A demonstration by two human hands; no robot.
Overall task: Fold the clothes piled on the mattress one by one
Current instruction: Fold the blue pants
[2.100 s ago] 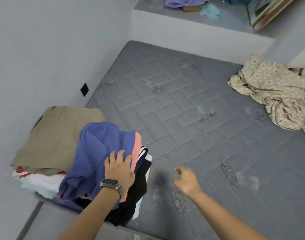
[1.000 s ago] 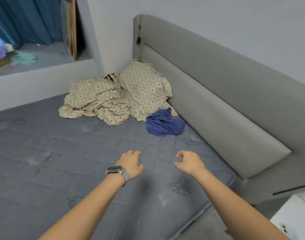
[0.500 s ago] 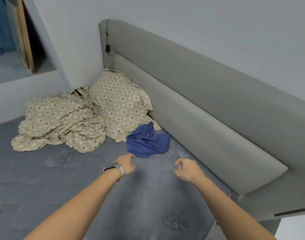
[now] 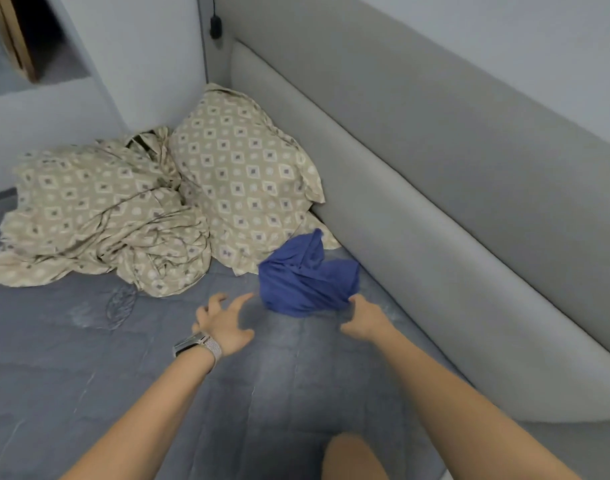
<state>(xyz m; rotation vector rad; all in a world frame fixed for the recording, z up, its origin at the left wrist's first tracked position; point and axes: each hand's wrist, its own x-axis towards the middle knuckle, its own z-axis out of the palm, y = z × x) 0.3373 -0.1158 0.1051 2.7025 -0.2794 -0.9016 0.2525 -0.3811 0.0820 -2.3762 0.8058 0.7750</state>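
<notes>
A crumpled blue garment [image 4: 307, 282] lies on the grey quilted mattress [image 4: 88, 358], close to the padded headboard. My right hand [image 4: 364, 315] is at the garment's near right edge, its fingers closed on the cloth. To the left of the garment hovers my left hand [image 4: 223, 318], a watch on its wrist, fingers spread and holding nothing, a short gap from the cloth.
A beige patterned pillow [image 4: 241, 174] leans in the corner, with a rumpled sheet of the same pattern [image 4: 95, 220] beside it. The grey headboard [image 4: 452, 209] runs along the right. A knee [image 4: 352, 459] shows at the bottom edge.
The view swung from the folded stack at the mattress's other end to the headboard corner. Both hands reached forward, and my right hand has come onto the blue garment's edge.
</notes>
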